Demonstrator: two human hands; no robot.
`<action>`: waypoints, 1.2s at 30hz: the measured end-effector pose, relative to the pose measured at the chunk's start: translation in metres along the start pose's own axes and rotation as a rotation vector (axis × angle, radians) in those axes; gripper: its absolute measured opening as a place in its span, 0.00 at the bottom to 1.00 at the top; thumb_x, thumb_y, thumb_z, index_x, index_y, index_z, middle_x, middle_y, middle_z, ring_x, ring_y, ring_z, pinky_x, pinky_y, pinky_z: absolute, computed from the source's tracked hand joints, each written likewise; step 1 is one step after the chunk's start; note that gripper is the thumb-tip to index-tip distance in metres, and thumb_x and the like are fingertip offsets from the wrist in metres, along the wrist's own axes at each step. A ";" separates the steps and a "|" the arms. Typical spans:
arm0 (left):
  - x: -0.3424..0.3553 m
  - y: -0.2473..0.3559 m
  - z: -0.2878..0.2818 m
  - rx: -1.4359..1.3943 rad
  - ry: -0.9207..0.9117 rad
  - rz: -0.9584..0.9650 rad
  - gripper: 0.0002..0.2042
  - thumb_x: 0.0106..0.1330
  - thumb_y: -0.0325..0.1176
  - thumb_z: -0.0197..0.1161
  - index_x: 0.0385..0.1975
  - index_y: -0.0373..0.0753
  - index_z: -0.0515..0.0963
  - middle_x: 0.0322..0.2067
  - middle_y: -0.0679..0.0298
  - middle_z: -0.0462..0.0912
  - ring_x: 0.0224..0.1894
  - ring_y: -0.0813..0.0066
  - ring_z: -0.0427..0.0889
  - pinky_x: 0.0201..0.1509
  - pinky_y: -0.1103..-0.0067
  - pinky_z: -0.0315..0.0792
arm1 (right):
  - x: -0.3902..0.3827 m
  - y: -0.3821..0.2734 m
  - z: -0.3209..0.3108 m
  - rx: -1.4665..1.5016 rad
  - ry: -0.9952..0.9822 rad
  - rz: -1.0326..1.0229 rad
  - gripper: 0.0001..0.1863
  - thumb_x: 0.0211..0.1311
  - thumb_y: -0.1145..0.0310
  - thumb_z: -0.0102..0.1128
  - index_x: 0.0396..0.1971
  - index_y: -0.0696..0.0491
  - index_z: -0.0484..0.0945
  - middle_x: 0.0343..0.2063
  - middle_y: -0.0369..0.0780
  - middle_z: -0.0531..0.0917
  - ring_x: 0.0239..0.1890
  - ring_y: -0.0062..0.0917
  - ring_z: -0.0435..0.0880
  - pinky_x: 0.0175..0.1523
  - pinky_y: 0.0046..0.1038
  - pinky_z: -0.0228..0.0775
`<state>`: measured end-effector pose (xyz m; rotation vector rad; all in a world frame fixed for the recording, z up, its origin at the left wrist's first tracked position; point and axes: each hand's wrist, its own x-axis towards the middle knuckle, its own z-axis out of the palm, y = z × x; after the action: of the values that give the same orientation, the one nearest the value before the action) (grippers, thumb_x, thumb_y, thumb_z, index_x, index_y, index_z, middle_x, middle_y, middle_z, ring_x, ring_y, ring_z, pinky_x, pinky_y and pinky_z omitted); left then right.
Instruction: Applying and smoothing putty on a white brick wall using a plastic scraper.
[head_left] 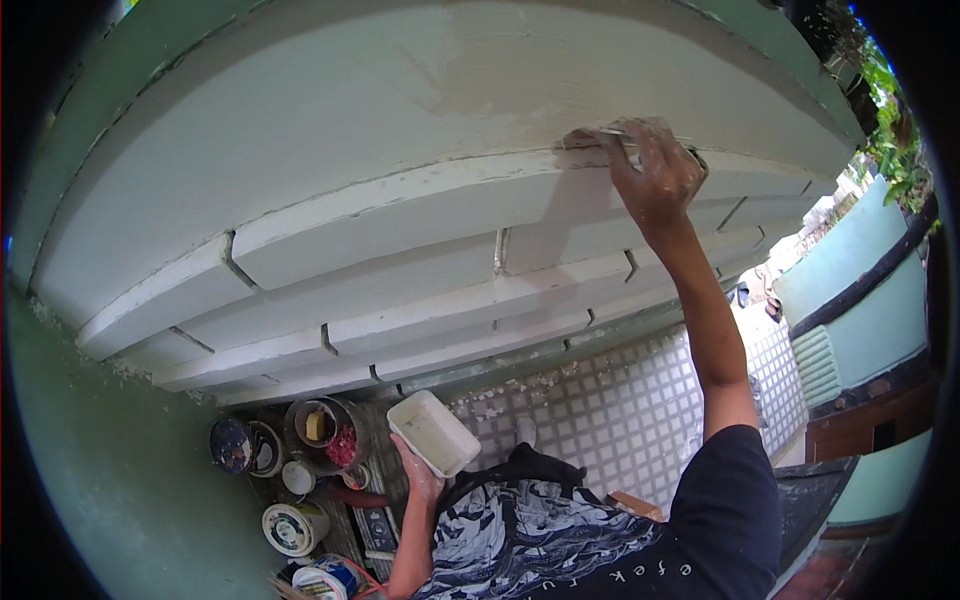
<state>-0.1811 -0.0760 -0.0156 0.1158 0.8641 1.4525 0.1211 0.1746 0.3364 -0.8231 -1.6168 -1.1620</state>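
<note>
My right hand (655, 180) is raised against the pale wall (330, 130), just above its topmost ledge. Its fingers close around a flat putty scraper (592, 134), whose blade lies at the wall surface; the hand covers most of the tool. Damp-looking, darker patches show on the wall above it. Low at my waist, my left hand (418, 472) grips a white rectangular tub (462, 458) by its side. Whitish residue coats the inside of the tub, and white smears mark both hands.
Stepped white ledges (400, 205) with dark gaps run across the wall. At lower left stand paint buckets (292, 530) and a round basin (327, 462) holding a yellow block and red material. White crumbs lie on the checkered tile floor (610, 420).
</note>
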 end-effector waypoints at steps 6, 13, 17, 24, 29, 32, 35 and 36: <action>0.002 -0.006 -0.004 -0.026 -0.025 -0.016 0.37 0.62 0.68 0.34 0.63 0.46 0.58 0.56 0.63 0.69 0.56 0.61 0.71 0.57 0.63 0.69 | 0.011 -0.036 0.009 0.019 0.014 -0.061 0.11 0.40 0.74 0.67 0.29 0.51 0.81 0.28 0.38 0.82 0.21 0.24 0.81 0.26 0.24 0.73; -0.002 0.000 0.008 -0.022 -0.026 -0.008 0.36 0.63 0.67 0.33 0.63 0.47 0.58 0.56 0.63 0.70 0.54 0.62 0.73 0.56 0.63 0.71 | 0.011 -0.028 -0.008 0.023 0.058 0.102 0.10 0.39 0.77 0.70 0.25 0.53 0.79 0.25 0.38 0.83 0.26 0.28 0.83 0.32 0.25 0.75; -0.007 0.006 0.015 -0.054 -0.048 -0.011 0.36 0.63 0.67 0.33 0.63 0.47 0.58 0.56 0.63 0.70 0.55 0.61 0.73 0.56 0.63 0.71 | -0.006 -0.011 -0.024 0.223 0.162 -0.098 0.12 0.40 0.78 0.71 0.26 0.53 0.76 0.28 0.40 0.83 0.32 0.31 0.84 0.34 0.26 0.76; 0.000 0.000 0.006 -0.059 -0.058 -0.003 0.35 0.64 0.67 0.33 0.63 0.48 0.58 0.56 0.63 0.70 0.54 0.61 0.73 0.55 0.62 0.71 | -0.029 -0.008 -0.007 0.302 -0.002 -0.178 0.14 0.42 0.70 0.73 0.29 0.55 0.77 0.37 0.40 0.82 0.39 0.30 0.83 0.39 0.26 0.77; 0.003 -0.003 0.004 -0.022 -0.046 -0.007 0.36 0.63 0.68 0.32 0.62 0.48 0.59 0.55 0.63 0.71 0.54 0.61 0.74 0.55 0.61 0.71 | -0.027 -0.012 -0.008 0.353 -0.041 -0.090 0.15 0.43 0.69 0.72 0.32 0.57 0.79 0.39 0.42 0.80 0.41 0.32 0.81 0.42 0.29 0.76; 0.004 -0.004 0.003 -0.022 -0.033 -0.021 0.37 0.62 0.68 0.32 0.62 0.48 0.59 0.55 0.63 0.71 0.54 0.61 0.74 0.55 0.61 0.71 | -0.028 -0.016 -0.016 0.389 -0.064 -0.014 0.13 0.46 0.71 0.68 0.33 0.58 0.79 0.40 0.44 0.79 0.42 0.35 0.80 0.45 0.31 0.76; 0.003 -0.002 0.003 -0.024 -0.043 -0.042 0.36 0.63 0.68 0.32 0.62 0.48 0.59 0.55 0.63 0.71 0.54 0.61 0.74 0.55 0.62 0.71 | -0.033 -0.020 -0.015 0.388 -0.081 0.092 0.14 0.50 0.75 0.63 0.39 0.60 0.78 0.43 0.48 0.77 0.46 0.38 0.78 0.46 0.34 0.75; 0.002 -0.001 0.003 -0.024 -0.045 -0.042 0.36 0.63 0.68 0.32 0.62 0.48 0.59 0.55 0.63 0.71 0.54 0.61 0.74 0.55 0.62 0.71 | -0.034 -0.022 -0.014 0.351 -0.108 0.148 0.16 0.52 0.77 0.59 0.44 0.60 0.75 0.46 0.50 0.76 0.49 0.41 0.76 0.47 0.35 0.74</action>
<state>-0.1788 -0.0725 -0.0146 0.1117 0.8082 1.4156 0.1166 0.1540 0.2986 -0.7698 -1.7520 -0.7125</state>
